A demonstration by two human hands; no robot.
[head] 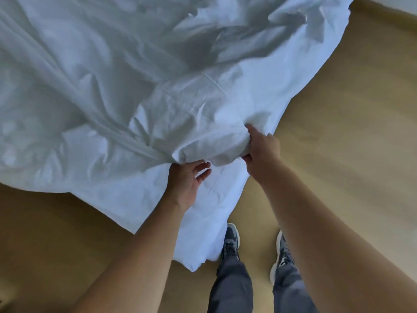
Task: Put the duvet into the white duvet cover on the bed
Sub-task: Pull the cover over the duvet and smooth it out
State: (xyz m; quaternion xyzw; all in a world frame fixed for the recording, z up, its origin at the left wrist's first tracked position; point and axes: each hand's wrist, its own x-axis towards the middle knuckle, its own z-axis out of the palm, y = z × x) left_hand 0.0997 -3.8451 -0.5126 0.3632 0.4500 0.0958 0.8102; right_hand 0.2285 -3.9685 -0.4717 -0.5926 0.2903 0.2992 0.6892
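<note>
A wrinkled white duvet cover point(112, 86) spreads over the bed and fills most of the view. One corner of white fabric point(203, 222) hangs off the bed's edge down to the floor. My right hand point(261, 150) grips a bunched fold of the white fabric at the corner, thumb on top. My left hand point(187, 184) lies palm up just under the raised fold, fingers relaxed and touching the cloth. Duvet and cover are both white, and I cannot tell one from the other here.
A tan wooden floor point(338, 109) lies to the right and below the bed. My feet in grey sneakers point(231, 240) stand close to the hanging corner, with grey trouser legs below.
</note>
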